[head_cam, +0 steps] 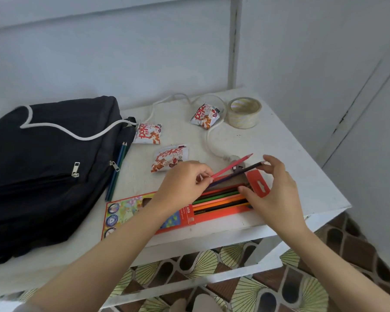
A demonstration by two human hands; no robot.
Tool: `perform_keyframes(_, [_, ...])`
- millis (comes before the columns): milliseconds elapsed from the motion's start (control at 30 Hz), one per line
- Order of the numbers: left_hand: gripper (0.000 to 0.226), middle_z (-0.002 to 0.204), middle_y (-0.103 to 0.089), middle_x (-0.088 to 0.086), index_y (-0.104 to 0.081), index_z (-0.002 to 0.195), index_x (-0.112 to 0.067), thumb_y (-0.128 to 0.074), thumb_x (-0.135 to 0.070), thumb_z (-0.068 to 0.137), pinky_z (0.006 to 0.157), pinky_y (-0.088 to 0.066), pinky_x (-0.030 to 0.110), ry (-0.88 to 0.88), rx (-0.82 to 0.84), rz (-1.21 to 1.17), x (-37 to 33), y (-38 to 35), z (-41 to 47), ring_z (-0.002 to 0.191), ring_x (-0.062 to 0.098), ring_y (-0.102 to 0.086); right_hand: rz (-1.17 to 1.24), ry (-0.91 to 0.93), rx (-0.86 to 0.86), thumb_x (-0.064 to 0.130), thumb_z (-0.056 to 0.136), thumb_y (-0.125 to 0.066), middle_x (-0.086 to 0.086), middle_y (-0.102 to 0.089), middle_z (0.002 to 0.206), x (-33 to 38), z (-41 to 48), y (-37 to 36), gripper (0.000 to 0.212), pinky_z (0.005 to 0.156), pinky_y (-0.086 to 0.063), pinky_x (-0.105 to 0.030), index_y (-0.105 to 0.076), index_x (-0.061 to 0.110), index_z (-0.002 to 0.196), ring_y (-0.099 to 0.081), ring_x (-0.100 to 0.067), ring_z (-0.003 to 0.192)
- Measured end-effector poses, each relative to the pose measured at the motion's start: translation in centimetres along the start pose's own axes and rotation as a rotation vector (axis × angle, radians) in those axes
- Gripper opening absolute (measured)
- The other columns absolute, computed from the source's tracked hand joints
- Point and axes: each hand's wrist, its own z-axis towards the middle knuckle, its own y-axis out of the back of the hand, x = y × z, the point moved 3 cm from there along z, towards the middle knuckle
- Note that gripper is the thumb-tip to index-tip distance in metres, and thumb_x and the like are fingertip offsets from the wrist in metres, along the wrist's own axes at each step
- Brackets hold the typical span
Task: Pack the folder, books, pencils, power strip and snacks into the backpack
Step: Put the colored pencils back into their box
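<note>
On the white worktop (279, 140), beside the black fabric backpack (43, 165), lies an orange-red cardboard pencil box (187, 216) marked "Luna", with coloured pencils showing at its open end. The left hand (185, 183) pinches a pink-red pencil (232, 165) and a dark purple pencil (239, 173) above the box. The right hand (277, 194), loosely spread, touches the purple one's far end. Three white snack packets (169, 161) seem to read "pop" in red. A white power-strip cable (208, 140) loops past a clear tape roll (243, 112).
</note>
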Motion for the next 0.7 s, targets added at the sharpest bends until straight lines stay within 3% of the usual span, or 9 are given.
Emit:
perform_keyframes(133, [0.02,0.093,-0.068,-0.007,-0.07,0.105,-0.02,-0.061,-0.021,0.088,0.073,-0.048,0.02,-0.015,0.009,0.034,0.2,0.1,-0.4,0.079,0.002,-0.056,-0.025,0.001,-0.017,0.025,0.078,-0.073,0.001,-0.061,0.122,-0.4,-0.2,0.2,0.065,0.101,-0.034,-0.036,-0.043,0.015,0.134,-0.052,-0.02,0.116])
perform_keyframes(267, [0.018,0.092,-0.068,-0.008,-0.071,0.103,-0.02,-0.062,-0.021,0.087,0.07,-0.044,0.014,-0.036,-0.004,0.051,0.8,0.1,-1.0,0.077,0.0,-0.054,-0.015,0.011,-0.102,0.016,0.084,-0.066,-0.002,-0.063,0.119,-1.3,-0.1,0.4,0.049,0.099,-0.041,-0.043,-0.047,0.012,0.129,-0.056,-0.022,0.11])
perform_keyframes(433, [0.017,0.088,-0.066,-0.01,-0.072,0.1,-0.022,-0.064,-0.023,0.086,0.065,-0.035,0.006,-0.077,-0.017,0.087,1.4,0.2,-1.7,0.073,-0.005,-0.049,-0.171,0.103,-0.178,0.01,0.08,-0.069,-0.008,-0.062,0.121,-2.5,0.1,0.7,0.034,0.093,-0.034,-0.037,-0.062,0.011,0.114,-0.054,-0.031,0.113])
perform_keyframes(633, [0.015,0.084,-0.064,-0.009,-0.073,0.097,-0.02,-0.064,-0.02,0.085,0.061,-0.044,0.015,-0.128,-0.055,0.109,1.6,0.3,-2.5,0.073,0.001,-0.053,-0.284,0.287,-0.252,0.015,0.081,-0.068,-0.011,-0.062,0.122,-2.7,0.3,0.4,0.011,0.091,-0.034,-0.039,-0.072,0.014,0.091,-0.056,-0.035,0.109])
perform_keyframes(700, [0.019,0.082,-0.063,-0.008,-0.073,0.096,-0.019,-0.059,-0.024,0.086,0.058,-0.046,0.017,-0.178,-0.049,0.124,1.5,0.3,-2.7,0.071,0.001,-0.052,-0.331,0.347,-0.255,0.018,0.08,-0.064,-0.012,-0.063,0.122,-2.6,0.3,0.2,0.012,0.089,-0.035,-0.041,-0.074,0.014,0.086,-0.057,-0.036,0.106])
